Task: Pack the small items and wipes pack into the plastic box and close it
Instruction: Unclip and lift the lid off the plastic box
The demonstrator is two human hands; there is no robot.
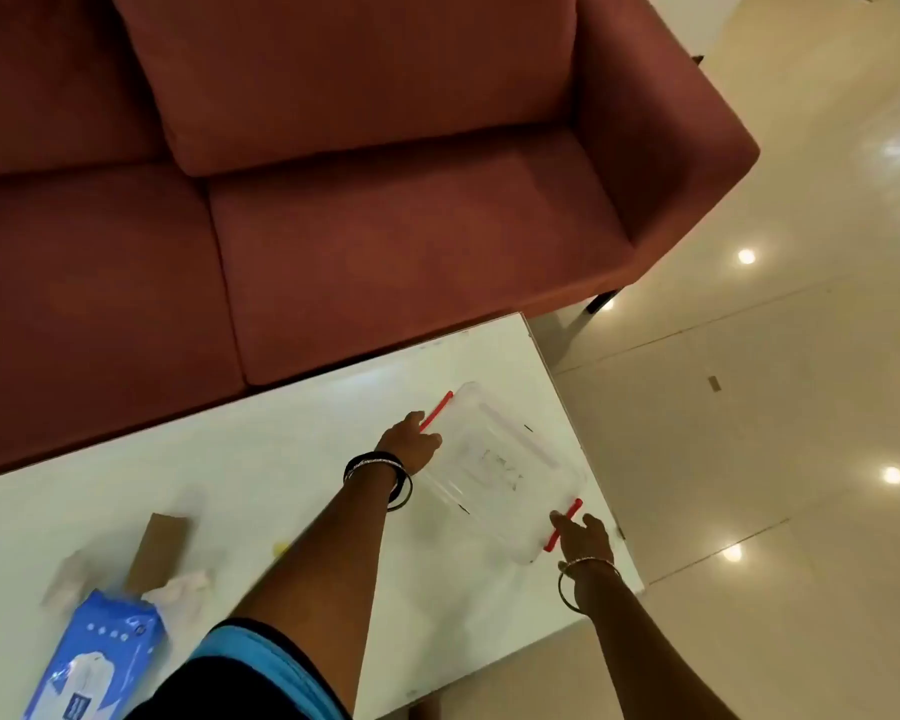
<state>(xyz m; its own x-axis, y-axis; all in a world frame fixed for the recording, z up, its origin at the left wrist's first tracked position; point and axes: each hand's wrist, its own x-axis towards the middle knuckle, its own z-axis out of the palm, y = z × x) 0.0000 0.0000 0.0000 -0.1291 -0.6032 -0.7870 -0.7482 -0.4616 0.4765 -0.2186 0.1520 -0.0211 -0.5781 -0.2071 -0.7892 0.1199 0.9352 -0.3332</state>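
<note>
A clear plastic box (pixel 500 467) with its lid on and two red latches lies near the right end of the white table (pixel 292 459). My left hand (pixel 410 443) grips the box's far-left side at one red latch. My right hand (pixel 583 537) holds the near-right side at the other latch. A blue wipes pack (pixel 94 657) lies at the bottom left. Beside it are a brown cardboard piece (pixel 158 550), crumpled white tissues (pixel 180 589) and a small yellow item (pixel 280 548) partly hidden by my left arm.
A dark red sofa (pixel 333 200) stands just behind the table. Glossy cream floor tiles (pixel 775 407) spread to the right. The table's right edge is close to the box.
</note>
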